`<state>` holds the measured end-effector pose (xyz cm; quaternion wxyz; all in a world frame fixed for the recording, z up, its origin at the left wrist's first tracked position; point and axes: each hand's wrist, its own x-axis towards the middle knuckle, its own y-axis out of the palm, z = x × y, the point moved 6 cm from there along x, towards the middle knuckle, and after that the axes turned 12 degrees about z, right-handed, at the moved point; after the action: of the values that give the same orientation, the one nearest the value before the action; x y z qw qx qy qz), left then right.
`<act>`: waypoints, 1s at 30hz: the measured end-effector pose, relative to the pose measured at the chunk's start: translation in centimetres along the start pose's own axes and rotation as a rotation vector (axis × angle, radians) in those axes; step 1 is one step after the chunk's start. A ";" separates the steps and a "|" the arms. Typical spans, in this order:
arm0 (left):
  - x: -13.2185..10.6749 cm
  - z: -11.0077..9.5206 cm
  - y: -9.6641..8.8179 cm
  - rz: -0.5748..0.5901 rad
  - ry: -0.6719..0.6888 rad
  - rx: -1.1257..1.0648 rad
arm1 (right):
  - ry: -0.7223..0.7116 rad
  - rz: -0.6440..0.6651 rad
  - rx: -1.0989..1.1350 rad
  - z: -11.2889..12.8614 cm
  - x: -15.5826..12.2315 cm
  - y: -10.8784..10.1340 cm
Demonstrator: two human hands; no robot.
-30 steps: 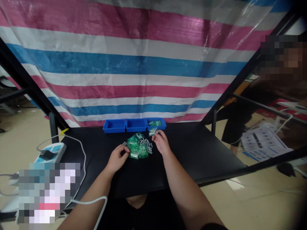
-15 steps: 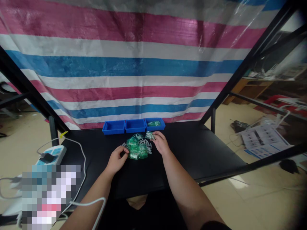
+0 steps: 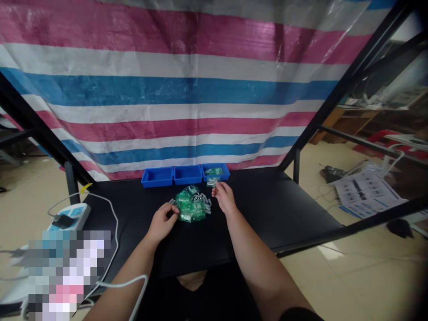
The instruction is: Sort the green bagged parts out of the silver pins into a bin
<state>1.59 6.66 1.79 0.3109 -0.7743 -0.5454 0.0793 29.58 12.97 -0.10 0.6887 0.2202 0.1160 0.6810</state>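
Three blue plastic bins point(image 3: 187, 175) in a row along the far edge of a black table point(image 3: 277, 209): shallow, moulded, square-rimmed. Rightmost bin point(image 3: 225, 174) holding a few green-filled packets point(image 3: 214, 171).

Mid-table, a low heap of small clear film bags point(image 3: 190, 205) around green contents, glossy and crinkled, with short grey cylindrical pieces point(image 3: 204, 200) scattered along its right side.

Right hand point(image 3: 224, 198) closed to a pinch, fingertips on one small clear bag point(image 3: 212, 182), bag just short of the rightmost bin and well beyond the heap's right flank. Left hand point(image 3: 162, 223) half closed, fingers curled at the heap's left edge, touching or nearly touching it; anything held there hidden behind the fingers, so no telling.

Handling, as a judgement: slick film and light contents, so probably best a fingertip pinch at the bag's edge, wrist low, sparing neighbouring bags from sliding off the heap. Grey pieces round and loose, likely prone to rolling if brushed.

Around the table: white cable point(image 3: 116, 232) running from a white power strip point(image 3: 68, 217) at the left corner; pink, white and blue striped tarpaulin point(image 3: 167, 91) hanging behind, woven and sheen-creased; printed sheets point(image 3: 366, 191) on the tiled floor, right.
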 end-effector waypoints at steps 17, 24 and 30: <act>0.0 -0.1 0.0 -0.002 0.002 -0.014 | -0.120 0.109 -0.450 0.5 0.2 0.6; 0.0 0.0 0.0 -0.002 0.021 -0.008 | -0.331 0.083 -0.055 7.1 1.0 2.8; 0.0 0.0 0.0 0.005 0.005 -0.027 | -0.313 0.020 -0.019 8.8 4.6 2.6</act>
<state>1.57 6.65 1.78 0.3016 -0.7800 -0.5436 0.0711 31.53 16.21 9.51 0.6936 0.3184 -0.0013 0.6462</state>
